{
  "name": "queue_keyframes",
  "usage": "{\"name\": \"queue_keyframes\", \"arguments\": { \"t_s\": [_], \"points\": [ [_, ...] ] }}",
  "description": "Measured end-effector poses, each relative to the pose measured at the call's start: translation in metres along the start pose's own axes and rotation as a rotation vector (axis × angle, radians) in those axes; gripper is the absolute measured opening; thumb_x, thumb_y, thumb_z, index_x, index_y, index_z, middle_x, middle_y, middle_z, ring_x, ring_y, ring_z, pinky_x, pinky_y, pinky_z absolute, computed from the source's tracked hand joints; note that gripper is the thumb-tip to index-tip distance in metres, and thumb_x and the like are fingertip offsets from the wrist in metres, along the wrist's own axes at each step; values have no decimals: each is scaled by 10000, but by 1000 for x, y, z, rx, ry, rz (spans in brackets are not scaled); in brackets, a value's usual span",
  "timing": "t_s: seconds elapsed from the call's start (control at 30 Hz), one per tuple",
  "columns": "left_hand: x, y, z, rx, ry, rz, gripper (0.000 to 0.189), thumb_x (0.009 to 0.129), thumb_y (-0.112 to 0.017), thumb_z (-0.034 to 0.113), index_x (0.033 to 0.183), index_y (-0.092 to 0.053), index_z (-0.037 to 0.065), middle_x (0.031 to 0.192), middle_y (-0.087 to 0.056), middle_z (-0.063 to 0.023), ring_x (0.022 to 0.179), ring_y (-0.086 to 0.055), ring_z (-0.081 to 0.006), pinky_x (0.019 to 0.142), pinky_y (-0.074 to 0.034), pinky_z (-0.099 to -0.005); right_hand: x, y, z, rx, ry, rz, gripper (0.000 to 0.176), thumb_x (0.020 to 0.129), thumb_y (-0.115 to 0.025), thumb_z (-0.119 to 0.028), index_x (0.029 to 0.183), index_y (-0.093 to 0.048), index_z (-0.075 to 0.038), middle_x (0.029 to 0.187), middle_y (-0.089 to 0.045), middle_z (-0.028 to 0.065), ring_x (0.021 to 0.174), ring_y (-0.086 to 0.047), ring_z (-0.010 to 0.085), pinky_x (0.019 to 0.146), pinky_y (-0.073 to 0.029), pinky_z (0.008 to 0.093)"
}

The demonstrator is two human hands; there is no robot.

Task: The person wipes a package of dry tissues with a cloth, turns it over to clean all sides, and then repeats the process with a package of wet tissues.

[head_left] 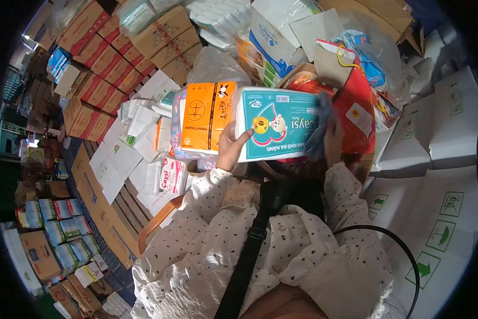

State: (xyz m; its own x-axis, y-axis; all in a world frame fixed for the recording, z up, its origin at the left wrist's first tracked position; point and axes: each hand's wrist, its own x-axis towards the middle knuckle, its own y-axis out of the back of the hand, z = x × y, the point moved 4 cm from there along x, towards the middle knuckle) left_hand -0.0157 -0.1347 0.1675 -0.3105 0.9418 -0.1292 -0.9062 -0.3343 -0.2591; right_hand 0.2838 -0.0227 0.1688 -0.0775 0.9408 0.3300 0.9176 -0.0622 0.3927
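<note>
My left hand point(230, 148) grips the left edge of a teal and white pack of dry wipes point(273, 119), its thumb across the front. The pack is printed "Caysi" and appears upside down, with cartoon animals on it. At the pack's right end, my right hand point(333, 139) is closed on a blue-grey cloth point(319, 127) that lies against the printed face; hand and cloth are slightly blurred. Just left of the wipes is an orange Minh Thành pack point(199, 117). Lower down is a small pink and white Caysi pack point(173, 175).
Stacked red and brown cartons point(98, 64) stand at the upper left. White boxes point(430, 212) line the right side. A red bag point(358, 119) and an open printed carton point(271, 48) lie beyond my hands. A black cable point(404, 244) curves beside my right arm.
</note>
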Motion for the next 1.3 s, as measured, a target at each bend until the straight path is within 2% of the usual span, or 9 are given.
{"name": "queue_keyframes", "arguments": {
  "t_s": [0.17, 0.4, 0.57, 0.7, 0.8, 1.07, 1.13, 1.17, 1.3],
  "points": [
    [-7, -6, 73, 309, -325, -210, 649, 724, -785, 95, 1304, -522, -28, 1255, -597, -134, 1181, -534, -233, 1042, -390, -374, 41, 44, -69, 290, 35, 311, 367, 1033, -458, -245, 1286, -543, 7, 1183, -606, 116, 1062, -557, 199, 954, -425, 316],
    [-9, 15, 62, 898, -689, -318, 574, 681, -626, -29, 1219, -670, 169, 1435, -471, -117, 1448, -231, -373, 1158, -196, -480, 32, 10, -83, 353, -98, 134, 393, 1018, -475, -236, 1312, -529, 18, 1184, -614, 101, 1046, -568, 166, 939, -442, 302],
    [-33, 60, 8, 484, -442, 36, 565, 902, -546, 82, 1455, -431, 119, 1527, -341, -150, 1461, -215, -328, 1169, -214, -413, -21, -72, -95, 154, 233, -137, 414, 981, -516, -119, 1392, -486, -70, 1181, -658, 193, 971, -672, 233, 775, -519, 293],
    [-57, 47, -22, -291, 167, 72, 603, 1031, -368, 375, 1520, -232, 50, 1540, -305, -124, 1412, -305, -255, 1153, -267, -379, -47, -127, -114, 369, 150, -597, 495, 953, -494, -44, 1424, -470, -194, 1333, -558, 202, 1088, -642, 287, 834, -526, 331],
    [-56, 61, -76, -221, 119, -34, 595, 1040, -347, 378, 1508, -231, 29, 1520, -321, -115, 1388, -342, -231, 1141, -297, -357, -76, -157, -141, -166, 740, -801, 461, 974, -493, -284, 1431, -460, -229, 1552, -277, 170, 1431, -294, 314, 1158, -222, 482],
    [-39, 35, -61, -167, 191, 142, 598, 1046, -405, 370, 1468, -291, -37, 1475, -396, -108, 1349, -390, -195, 1126, -309, -321, -51, -128, -76, -508, 520, -489, 527, 974, -457, -267, 1485, -359, -182, 1476, -387, 182, 1383, -342, 336, 1162, -206, 491],
    [-37, 39, -69, -172, 195, 107, 631, 1041, -416, 390, 1453, -296, -73, 1472, -401, -114, 1346, -390, -196, 1126, -305, -323, -39, -88, -37, -453, 115, -453, 524, 961, -490, -215, 1471, -384, -153, 1418, -432, 238, 1349, -372, 389, 1112, -304, 491],
    [-36, 39, -69, -114, 184, 106, 630, 1041, -418, 390, 1454, -299, -70, 1475, -396, -118, 1348, -389, -201, 1126, -306, -326, -31, -77, 3, -569, 412, -272, 514, 948, -502, -250, 1452, -422, -190, 1457, -406, 201, 1372, -349, 375, 1090, -316, 547],
    [-40, 30, -59, -88, 209, 123, 631, 1040, -419, 392, 1457, -301, -66, 1482, -387, -129, 1353, -385, -211, 1131, -301, -331, -26, -51, 40, -717, 317, -167, 505, 945, -508, -263, 1440, -443, -181, 1449, -401, 225, 1372, -350, 376, 1076, -335, 551]
  ]
}}
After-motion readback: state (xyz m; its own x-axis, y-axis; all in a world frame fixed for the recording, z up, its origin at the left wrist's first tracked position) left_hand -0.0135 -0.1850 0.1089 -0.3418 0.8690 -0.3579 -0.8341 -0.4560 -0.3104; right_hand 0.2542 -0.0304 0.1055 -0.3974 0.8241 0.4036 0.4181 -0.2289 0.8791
